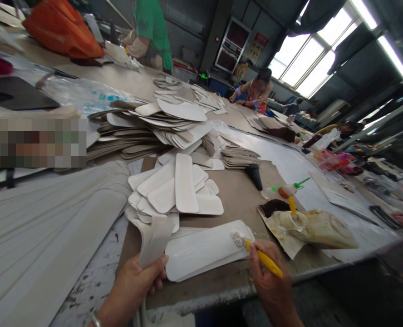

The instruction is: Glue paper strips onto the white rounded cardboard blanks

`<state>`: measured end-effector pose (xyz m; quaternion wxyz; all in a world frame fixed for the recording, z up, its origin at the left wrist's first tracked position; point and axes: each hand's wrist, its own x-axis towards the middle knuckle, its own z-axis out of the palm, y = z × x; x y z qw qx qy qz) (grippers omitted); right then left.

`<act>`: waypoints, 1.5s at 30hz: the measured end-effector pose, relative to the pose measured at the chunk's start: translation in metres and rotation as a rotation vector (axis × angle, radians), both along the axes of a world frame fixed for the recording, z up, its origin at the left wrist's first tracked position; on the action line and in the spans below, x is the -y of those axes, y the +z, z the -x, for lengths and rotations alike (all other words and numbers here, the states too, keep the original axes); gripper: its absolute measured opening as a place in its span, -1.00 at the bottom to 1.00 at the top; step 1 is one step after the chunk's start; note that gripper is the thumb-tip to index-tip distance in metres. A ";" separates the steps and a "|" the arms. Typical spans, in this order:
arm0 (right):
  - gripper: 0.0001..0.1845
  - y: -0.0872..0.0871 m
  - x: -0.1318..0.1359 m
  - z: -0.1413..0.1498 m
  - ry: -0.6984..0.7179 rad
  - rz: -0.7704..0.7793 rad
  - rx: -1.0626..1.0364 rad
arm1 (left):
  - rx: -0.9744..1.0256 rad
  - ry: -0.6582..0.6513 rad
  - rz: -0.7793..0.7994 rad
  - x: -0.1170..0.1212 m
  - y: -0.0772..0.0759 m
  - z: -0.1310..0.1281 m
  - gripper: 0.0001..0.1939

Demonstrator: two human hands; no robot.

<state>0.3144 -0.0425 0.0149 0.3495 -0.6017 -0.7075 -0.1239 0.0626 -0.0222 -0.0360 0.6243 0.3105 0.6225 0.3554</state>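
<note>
Pinching the yellow handle of a brush [264,262] between thumb and fingers, the right hand [272,277] is at the right end of the white panel [204,250]. The bristles, which carry a whitish substance, are on the surface of this panel, near its right edge. The panel lies flat, with other similar pieces partly visible under it, on a brown sheet [235,200]. At the left end of the panel, the left hand [136,281] pinches a pale bent strip [157,240], with the thumb pressed on its lower part; the strip rises above the fingers.

Behind the panel is a loose pile of white rounded pieces [174,186], overlapping in several directions. To the left of the panel, long pale strips [79,245] spread like a fan. To the right of it stands or lies, I cannot tell which, a stained yellowish container [317,227], and behind this container is a small bottle with a green tip [288,190].
</note>
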 end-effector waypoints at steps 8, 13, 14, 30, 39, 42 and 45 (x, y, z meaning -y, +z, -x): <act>-0.84 0.022 0.008 0.015 0.009 0.068 -0.120 | -0.041 -0.035 -0.024 -0.003 0.027 0.012 -0.62; -0.70 0.023 0.002 0.066 0.165 0.355 -0.517 | 0.050 -0.099 -0.081 0.006 0.040 0.015 -0.62; -0.68 0.020 -0.002 0.078 0.221 0.415 -0.563 | 0.062 -0.106 -0.090 0.007 0.040 0.015 -0.62; -0.76 0.001 -0.023 0.129 0.371 0.768 -0.906 | 0.115 -0.222 -0.113 0.015 0.043 0.009 -0.52; -0.66 0.003 -0.015 0.115 0.278 0.353 -0.603 | 0.330 -0.058 -0.013 0.025 0.047 0.004 -0.55; -0.69 0.003 -0.015 0.113 0.185 0.385 -0.775 | 0.325 -0.016 0.029 0.027 0.046 0.000 -0.55; -0.69 -0.001 -0.010 0.115 0.184 0.508 -0.949 | 0.347 -0.020 0.020 0.030 0.043 -0.008 -0.51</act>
